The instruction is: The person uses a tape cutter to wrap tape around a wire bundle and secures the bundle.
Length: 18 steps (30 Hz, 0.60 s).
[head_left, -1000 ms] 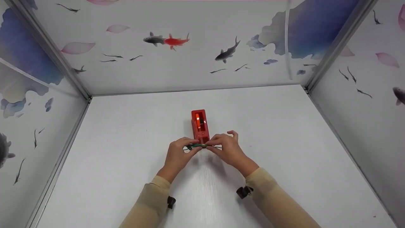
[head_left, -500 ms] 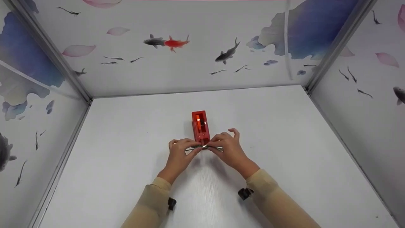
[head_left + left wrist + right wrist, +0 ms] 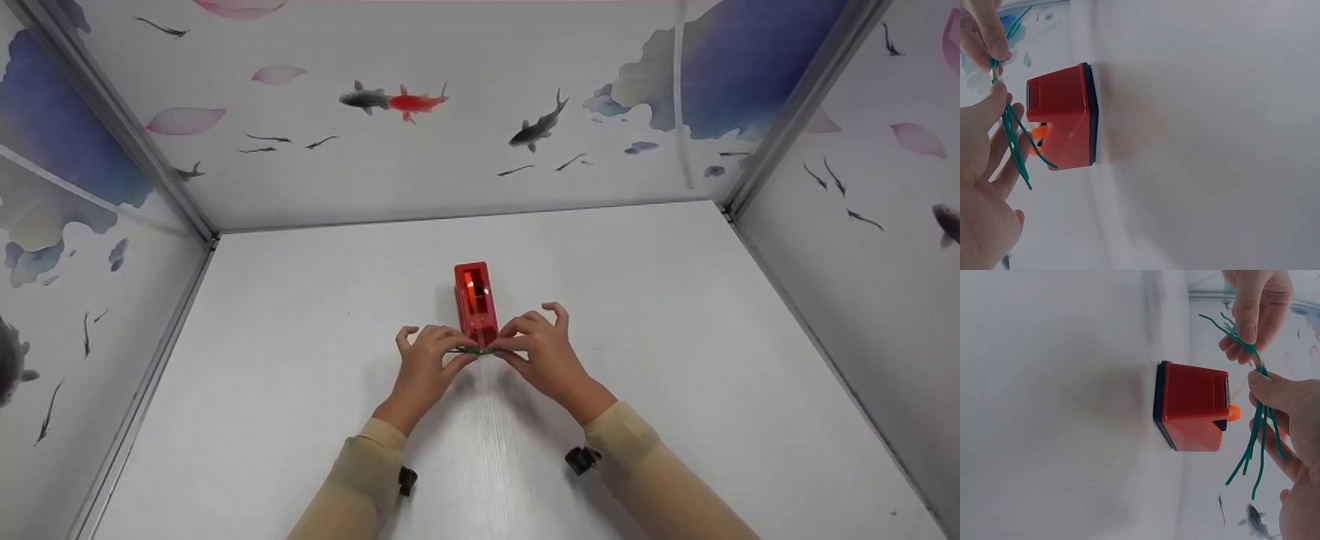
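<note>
Between both hands, just in front of a red tape dispenser (image 3: 474,304), is a bundle of thin green wires or cords (image 3: 1013,143). My left hand (image 3: 421,371) pinches one side with thumb and fingertips, and my right hand (image 3: 549,354) pinches the other. A shiny, clear band, apparently tape (image 3: 1257,359), shows around the bundle's middle in the right wrist view. Loose green ends fan out past each hand. The dispenser stands upright on its black base, an orange core (image 3: 1234,413) and a toothed cutting edge (image 3: 1227,392) visible. In the head view, fingers hide most of the bundle.
A white tabletop (image 3: 300,300) lies under the hands and dispenser. Printed panels with fish and petals (image 3: 450,165) enclose the back and both sides, joined by metal corner strips. Small black devices (image 3: 407,481) are strapped at both wrists.
The green bundle has turned between the fingertips, and its shiny middle shows less in the head view. A left-hand finger has lifted away. The dispenser stays in place.
</note>
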Motion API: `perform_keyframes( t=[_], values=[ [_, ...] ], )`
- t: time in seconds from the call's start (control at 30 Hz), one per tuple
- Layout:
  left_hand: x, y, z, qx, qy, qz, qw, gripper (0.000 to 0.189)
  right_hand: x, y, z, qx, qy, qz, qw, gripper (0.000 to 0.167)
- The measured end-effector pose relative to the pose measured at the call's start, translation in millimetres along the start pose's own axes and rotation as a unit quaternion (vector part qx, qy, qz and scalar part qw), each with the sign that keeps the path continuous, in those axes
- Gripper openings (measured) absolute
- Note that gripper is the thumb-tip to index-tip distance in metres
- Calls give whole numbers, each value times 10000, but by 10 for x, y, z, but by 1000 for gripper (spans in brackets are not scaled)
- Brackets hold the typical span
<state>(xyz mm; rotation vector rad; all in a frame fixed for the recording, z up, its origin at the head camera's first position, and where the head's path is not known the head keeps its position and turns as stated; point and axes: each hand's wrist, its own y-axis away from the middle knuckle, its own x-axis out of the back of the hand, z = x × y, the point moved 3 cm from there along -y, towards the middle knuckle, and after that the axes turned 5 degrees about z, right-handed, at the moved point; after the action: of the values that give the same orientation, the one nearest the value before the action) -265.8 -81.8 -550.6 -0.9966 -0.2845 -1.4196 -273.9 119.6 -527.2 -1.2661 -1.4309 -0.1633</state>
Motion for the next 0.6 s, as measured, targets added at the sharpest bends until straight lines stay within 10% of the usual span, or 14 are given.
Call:
perform_keyframes(
  t=[0.6],
  values=[
    [9, 0, 44, -342, 4, 78, 9994, 12, 20, -21, -9, 121, 99, 192, 9997, 15]
  ],
)
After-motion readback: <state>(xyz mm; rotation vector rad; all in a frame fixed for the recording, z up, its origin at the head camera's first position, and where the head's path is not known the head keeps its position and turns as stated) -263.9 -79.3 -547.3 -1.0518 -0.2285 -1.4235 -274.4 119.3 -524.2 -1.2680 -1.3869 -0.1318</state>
